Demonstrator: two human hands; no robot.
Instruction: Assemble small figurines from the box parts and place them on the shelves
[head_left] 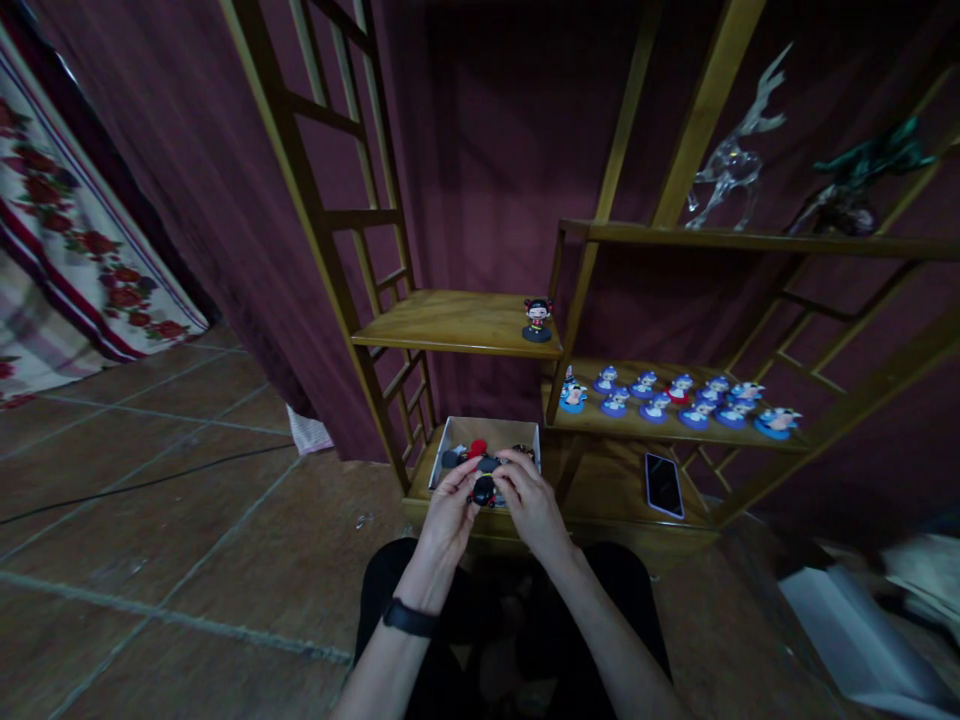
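Between my two hands is a small figurine (pixel 484 489) with a black head and a dark round base. My left hand (pixel 450 500) wraps its fingers round the figurine's left side. On the other side, the fingertips of my right hand (pixel 527 495) pinch it near the base. Just beyond my hands sits an open box (pixel 529 430) with a red piece (pixel 478 447), a dark round piece (pixel 450 459) and other parts that my hands partly hide. A similar figurine (pixel 537 318) with black hair and red buns stands upright on the shelf (pixel 442 322) above the box.
Several blue and purple figurines (pixel 654 407) and a red one (pixel 679 388) stand on the right shelf. Below them lies a phone (pixel 664 485). A clear deer ornament (pixel 731 165) and a dark green sculpture (pixel 855 185) occupy the top shelf. A cable (pixel 150 476) crosses the floor.
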